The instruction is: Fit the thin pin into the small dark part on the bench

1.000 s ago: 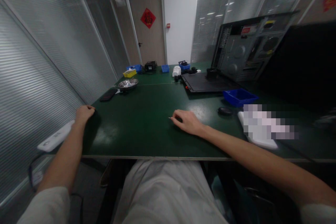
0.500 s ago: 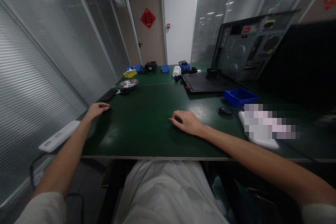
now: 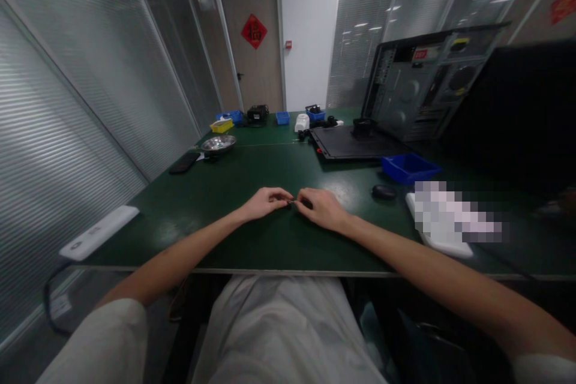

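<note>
My left hand (image 3: 266,203) and my right hand (image 3: 320,207) meet over the green table, fingertips almost touching. Thumb and fingers of the left are pinched together at a tiny dark piece (image 3: 290,203), too small to name. My right hand is also pinched, with its thumb and forefinger at the same spot. A thin pale tip showed from it a moment earlier; now the fingers mostly hide what it holds.
To the right are a black mouse (image 3: 384,192), a blue tray (image 3: 408,168) and an open computer case (image 3: 414,84). A black panel (image 3: 346,145) lies beyond my hands. Leftward are a metal bowl (image 3: 218,144), a phone (image 3: 184,163) and a white power strip (image 3: 101,232).
My left hand has swung from the table's left side to the middle, up against my right hand's fingertips. The right hand has stayed nearly in place.
</note>
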`<state>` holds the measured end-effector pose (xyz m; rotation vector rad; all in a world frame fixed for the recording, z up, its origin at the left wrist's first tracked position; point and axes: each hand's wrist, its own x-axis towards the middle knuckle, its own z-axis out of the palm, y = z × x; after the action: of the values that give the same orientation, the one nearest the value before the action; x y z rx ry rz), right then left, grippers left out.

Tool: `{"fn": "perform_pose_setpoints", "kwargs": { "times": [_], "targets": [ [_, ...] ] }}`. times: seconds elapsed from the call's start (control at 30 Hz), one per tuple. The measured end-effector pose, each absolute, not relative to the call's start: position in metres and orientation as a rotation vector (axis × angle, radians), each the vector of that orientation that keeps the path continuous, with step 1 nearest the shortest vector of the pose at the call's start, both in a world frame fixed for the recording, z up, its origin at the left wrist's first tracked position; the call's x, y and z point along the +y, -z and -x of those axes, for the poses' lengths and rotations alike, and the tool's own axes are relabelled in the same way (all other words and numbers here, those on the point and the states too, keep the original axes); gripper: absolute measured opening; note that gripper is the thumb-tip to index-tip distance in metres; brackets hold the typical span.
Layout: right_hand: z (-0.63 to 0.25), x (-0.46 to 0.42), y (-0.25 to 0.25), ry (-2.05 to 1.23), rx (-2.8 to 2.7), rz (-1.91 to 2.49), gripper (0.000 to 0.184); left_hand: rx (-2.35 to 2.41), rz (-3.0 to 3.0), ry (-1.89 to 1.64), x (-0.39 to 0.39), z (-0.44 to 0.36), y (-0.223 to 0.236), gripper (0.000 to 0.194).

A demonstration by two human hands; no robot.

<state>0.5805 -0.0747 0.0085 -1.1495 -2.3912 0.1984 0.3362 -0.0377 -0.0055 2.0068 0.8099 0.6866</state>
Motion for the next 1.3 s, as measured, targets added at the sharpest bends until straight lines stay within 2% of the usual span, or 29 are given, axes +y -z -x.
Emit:
{"fn": "perform_pose_setpoints", "kwargs": {
  "times": [0.23,0.47,0.8,1.3],
  "targets": [
    [-0.583,-0.073,-0.01,-0.202,-2.44,1.175,0.017,0.884,-2.153,-0.715,-0.052,-0.331,-0.003,0.029],
    [-0.582,-0.075,-0.01,-0.18,-2.456,1.161,0.017,1.05,-2.326,-0.717,-0.059,-0.332,-0.008,0.033],
    [-0.582,-0.076,-0.01,-0.189,-2.46,1.113,0.016,0.921,-2.24,-0.756,-0.056,-0.33,-0.004,0.025],
    [-0.577,-0.079,-0.007,-0.204,-2.478,1.015,0.016,0.91,-2.083,-0.774,-0.06,-0.334,-0.003,0.024]
  ]
}}
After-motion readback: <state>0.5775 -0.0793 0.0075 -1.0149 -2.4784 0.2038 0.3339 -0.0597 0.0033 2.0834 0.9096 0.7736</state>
